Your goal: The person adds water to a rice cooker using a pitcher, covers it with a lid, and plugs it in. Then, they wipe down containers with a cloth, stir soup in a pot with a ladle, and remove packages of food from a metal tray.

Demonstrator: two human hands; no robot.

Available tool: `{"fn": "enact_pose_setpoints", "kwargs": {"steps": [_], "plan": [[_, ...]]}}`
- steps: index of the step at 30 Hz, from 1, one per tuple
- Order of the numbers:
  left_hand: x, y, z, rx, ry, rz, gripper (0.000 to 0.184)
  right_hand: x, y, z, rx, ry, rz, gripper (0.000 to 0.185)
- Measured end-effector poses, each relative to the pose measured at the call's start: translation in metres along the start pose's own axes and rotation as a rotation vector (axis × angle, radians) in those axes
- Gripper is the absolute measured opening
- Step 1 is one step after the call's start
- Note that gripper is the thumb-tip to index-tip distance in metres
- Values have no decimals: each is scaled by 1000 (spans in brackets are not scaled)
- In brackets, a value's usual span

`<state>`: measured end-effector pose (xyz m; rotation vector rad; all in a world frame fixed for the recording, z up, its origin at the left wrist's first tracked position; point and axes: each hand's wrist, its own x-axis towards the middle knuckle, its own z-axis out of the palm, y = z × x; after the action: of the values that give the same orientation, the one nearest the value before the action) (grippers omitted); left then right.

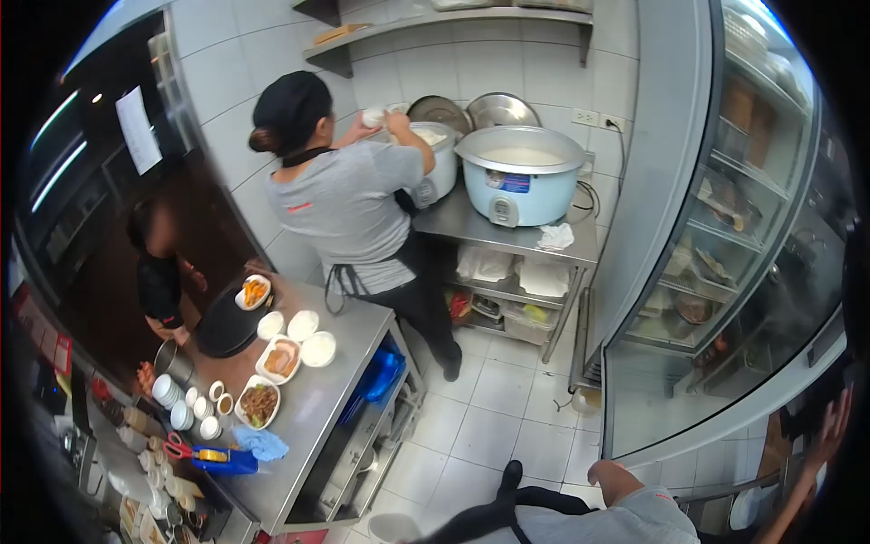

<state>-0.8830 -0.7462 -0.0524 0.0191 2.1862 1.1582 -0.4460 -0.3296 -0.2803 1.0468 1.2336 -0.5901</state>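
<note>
At the far right edge a bare forearm rises, ending in a hand that seems to be my right hand (pixel 834 422). Its fingers are stretched out and apart, with nothing seen in them. It is nearest to the open glass door (pixel 725 399) of an upright fridge; whether it touches the door, I cannot tell. My left hand is outside the picture. Behind the glass, shelves (pixel 725 236) hold packed food. A grey-shirted person (pixel 625 517) is partly visible at the bottom, one bent arm close to the door's lower corner.
A co-worker (pixel 353 199) holds a white bowl (pixel 373 117) over a rice cooker (pixel 435 145). A blue cooker (pixel 521 181) stands beside it. The steel counter (pixel 317 426) carries filled dishes, cups and a tape dispenser (pixel 222 461). Another person (pixel 163 281) stands beyond it.
</note>
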Motion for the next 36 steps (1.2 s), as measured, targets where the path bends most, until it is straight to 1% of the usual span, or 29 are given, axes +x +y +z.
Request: {"fn": "enact_pose_setpoints", "kwargs": {"steps": [1,4,7,8,10,11,12,13,14,15,17,19,20,21,23,25,26,27,29,30,33,34,36], "plan": [[8,6,10,19,-11,12,33,33,6,-1,29,14,-68,53],[39,10,48,62,-8,72,34,5,23,-23,185,49,-170,41],[84,4,84,69,102,255,35,-45,34,-49,585,158,-137,40],[96,10,95,70,159,322,35,-60,35,-64,630,151,-183,44],[41,137,101,240,-84,65,37,-79,46,-94,715,140,-272,52],[46,150,113,51,-77,149,32,-63,57,-114,482,291,-446,47],[40,181,123,47,-48,247,32,-47,64,-138,237,431,-612,43],[53,198,135,-247,-113,224,12,-40,70,-153,-17,560,-776,38],[56,212,143,-327,-118,299,11,-33,73,-174,198,510,-679,39],[51,238,146,-299,-138,345,12,-63,69,-204,409,458,-577,41],[39,298,154,-315,-205,469,13,-135,66,-256,749,454,-649,42],[25,359,168,-347,-264,568,13,-126,65,-320,586,642,-1055,41],[31,380,173,-370,-315,627,14,-167,62,-344,708,603,-1010,40],[34,403,179,-407,-329,673,16,-227,57,-367,830,566,-963,39],[44,447,188,-506,-433,778,19,-309,52,-407,819,585,-1067,38],[51,490,199,-601,-517,856,23,-358,51,-447,801,536,-1329,41],[55,512,205,-652,-560,900,25,-389,54,-462,805,461,-1388,41],[59,532,210,-637,-603,942,27,-419,58,-478,805,387,-1444,41],[67,568,220,-602,-689,1018,31,-458,67,-512,731,360,-1538,40],[70,587,226,-609,-706,1022,34,-474,72,-528,697,342,-1585,40],[85,637,239,-610,-785,1016,33,-522,91,-575,619,408,-1619,37],[85,652,246,-626,-769,1013,32,-529,95,-596,625,437,-1617,37],[90,681,253,-601,-813,981,31,-538,102,-640,632,496,-1612,36]]}}
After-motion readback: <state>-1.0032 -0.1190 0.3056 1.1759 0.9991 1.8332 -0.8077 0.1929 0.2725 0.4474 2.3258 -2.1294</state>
